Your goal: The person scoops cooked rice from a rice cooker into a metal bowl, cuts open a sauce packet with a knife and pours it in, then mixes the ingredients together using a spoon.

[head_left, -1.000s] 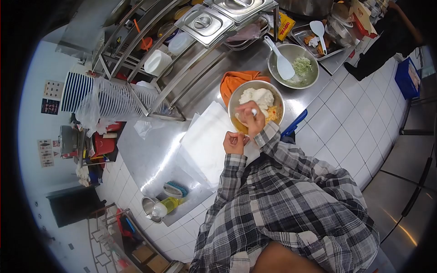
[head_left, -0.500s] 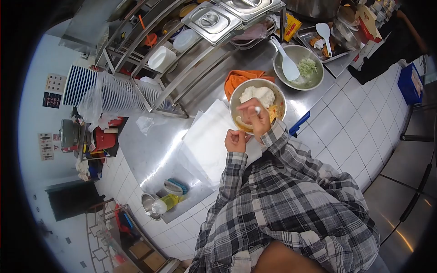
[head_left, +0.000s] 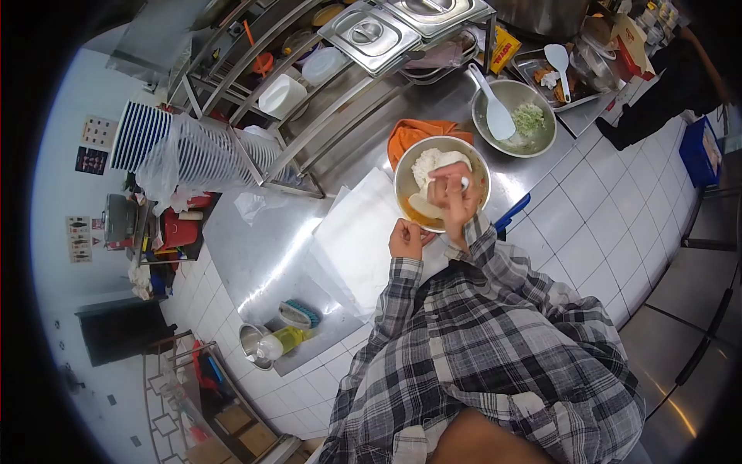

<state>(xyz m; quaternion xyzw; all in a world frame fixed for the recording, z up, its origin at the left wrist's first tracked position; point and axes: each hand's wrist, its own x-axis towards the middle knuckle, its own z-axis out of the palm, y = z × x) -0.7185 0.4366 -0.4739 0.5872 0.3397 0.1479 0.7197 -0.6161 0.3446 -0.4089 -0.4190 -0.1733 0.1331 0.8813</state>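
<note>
A metal mixing bowl [head_left: 401,166] stands near the counter's edge, holding a mound of white, dough-like mixture [head_left: 427,165] and some orange-yellow sauce at the bottom. My left hand [head_left: 407,239] is closed on the bowl's near rim. Over the bowl, my right hand [head_left: 453,195] is wrapped round a white spatula [head_left: 424,206]; its handle end pokes out by my fingers and its pale blade rests in the mixture. An orange cloth [head_left: 410,133] lies against the bowl's far side. White paper sheets [head_left: 352,240] are spread left of the bowl.
A second bowl [head_left: 543,149] holds shredded green food and a white paddle [head_left: 499,120]. Behind are a rack with lidded metal pans [head_left: 367,35] and a tray [head_left: 573,99]. A blue-handled item [head_left: 513,210] sits by the edge. Another person [head_left: 657,100] stands at far right.
My right hand has moved right and slightly down over the bowl with the spatula. My left hand stays at the rim. The whole view has shifted slightly.
</note>
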